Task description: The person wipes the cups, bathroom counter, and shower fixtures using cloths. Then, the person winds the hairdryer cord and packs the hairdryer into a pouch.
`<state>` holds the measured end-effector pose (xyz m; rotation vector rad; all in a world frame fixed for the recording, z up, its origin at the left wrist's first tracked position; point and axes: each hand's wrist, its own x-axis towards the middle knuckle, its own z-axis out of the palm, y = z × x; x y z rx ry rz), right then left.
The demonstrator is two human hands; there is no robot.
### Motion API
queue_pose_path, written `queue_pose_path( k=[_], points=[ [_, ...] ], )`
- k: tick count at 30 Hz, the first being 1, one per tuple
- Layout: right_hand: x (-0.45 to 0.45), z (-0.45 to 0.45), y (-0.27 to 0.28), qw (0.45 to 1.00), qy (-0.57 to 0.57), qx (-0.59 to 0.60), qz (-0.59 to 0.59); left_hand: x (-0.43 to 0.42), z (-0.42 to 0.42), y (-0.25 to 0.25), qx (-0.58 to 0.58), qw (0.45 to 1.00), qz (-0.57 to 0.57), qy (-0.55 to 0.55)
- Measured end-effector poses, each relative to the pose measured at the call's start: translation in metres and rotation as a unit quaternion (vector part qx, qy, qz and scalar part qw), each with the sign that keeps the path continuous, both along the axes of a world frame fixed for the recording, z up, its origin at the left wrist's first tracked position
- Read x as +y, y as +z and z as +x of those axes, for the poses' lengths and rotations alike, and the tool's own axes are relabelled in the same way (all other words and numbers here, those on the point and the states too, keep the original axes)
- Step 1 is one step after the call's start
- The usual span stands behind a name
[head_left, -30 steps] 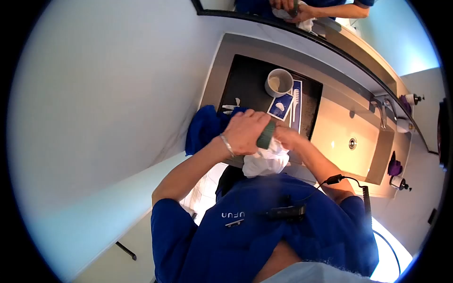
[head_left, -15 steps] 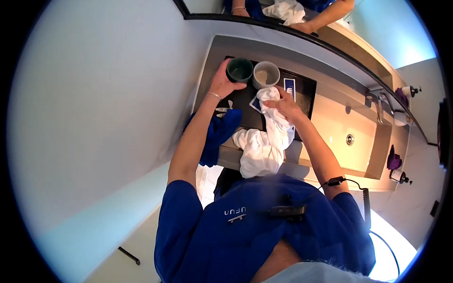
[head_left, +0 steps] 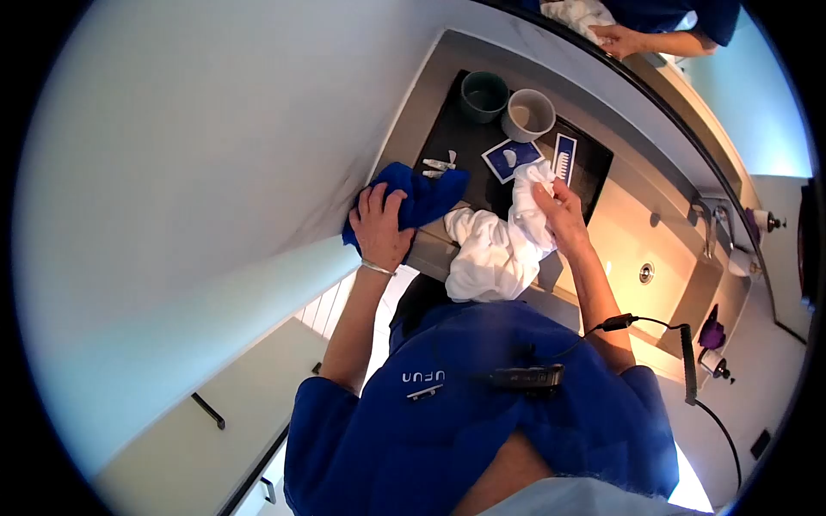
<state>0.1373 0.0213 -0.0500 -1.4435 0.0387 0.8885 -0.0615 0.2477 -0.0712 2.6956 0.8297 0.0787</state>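
My left hand lies over a bunched blue cloth at the counter's left edge, its fingers curled into the fabric. My right hand pinches the upper end of a long white towel. The towel's crumpled lower part hangs over the counter's front edge, against my body. Beyond both hands, a dark green cup and a light grey cup stand side by side on a black tray.
Two blue-and-white packets and small white tubes lie on the tray. To the right is a sink with a faucet. Beyond that stand a pump bottle and a purple item. A mirror runs along the back.
My left hand has let go of the green cup and come back to the blue cloth. The right hand still holds the white towel. The view has shifted.
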Motion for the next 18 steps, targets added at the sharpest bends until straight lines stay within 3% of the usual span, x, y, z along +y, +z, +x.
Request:
queue_pose_path(
  k=[1, 3, 5, 6, 7, 8, 9, 10, 12, 13, 15, 17, 18],
  points=[
    [-0.001, -0.007, -0.002, 1.000, 0.007, 0.003, 0.001, 0.002, -0.005, -0.012, -0.062, 0.998, 0.017, 0.006],
    [-0.006, -0.019, -0.010, 0.993, 0.114, -0.041, -0.006, 0.016, -0.017, -0.022, -0.254, 0.963, -0.074, 0.043],
    [-0.009, -0.031, 0.006, 0.962, 0.268, -0.041, -0.036, 0.012, -0.029, 0.026, -0.339, 0.919, -0.170, 0.108],
    [-0.009, -0.038, 0.009, 0.915, 0.359, -0.181, -0.023, 0.010, -0.040, 0.045, -0.361, 0.881, -0.267, 0.151],
    [-0.007, -0.049, 0.010, 0.889, 0.367, -0.272, 0.012, 0.009, -0.047, 0.057, -0.380, 0.830, -0.360, 0.191],
    [-0.003, -0.055, 0.020, 0.815, 0.424, -0.390, -0.062, 0.007, -0.046, 0.067, -0.379, 0.831, -0.359, 0.192],
    [-0.001, -0.058, 0.029, 0.718, 0.468, -0.497, -0.134, 0.004, -0.045, 0.076, -0.444, 0.749, -0.439, 0.221],
    [-0.004, -0.064, 0.015, 0.680, 0.503, -0.516, -0.137, 0.001, -0.043, 0.080, -0.500, 0.653, -0.513, 0.245],
    [-0.007, -0.076, -0.013, 0.627, 0.545, -0.539, -0.136, -0.003, -0.035, 0.073, -0.496, 0.640, -0.526, 0.261],
    [-0.007, -0.077, -0.019, 0.630, 0.542, -0.539, -0.139, -0.005, -0.032, 0.068, -0.493, 0.624, -0.539, 0.279],
    [-0.008, -0.073, -0.033, 0.710, 0.492, -0.491, -0.109, -0.010, -0.027, 0.061, -0.476, 0.646, -0.540, 0.254],
    [-0.018, -0.073, -0.067, 0.764, 0.351, -0.540, -0.029, -0.016, -0.023, 0.059, -0.436, 0.669, -0.554, 0.236],
    [-0.020, -0.071, -0.063, 0.847, 0.300, -0.438, -0.031, -0.020, -0.019, 0.058, -0.433, 0.670, -0.556, 0.233]
  ],
)
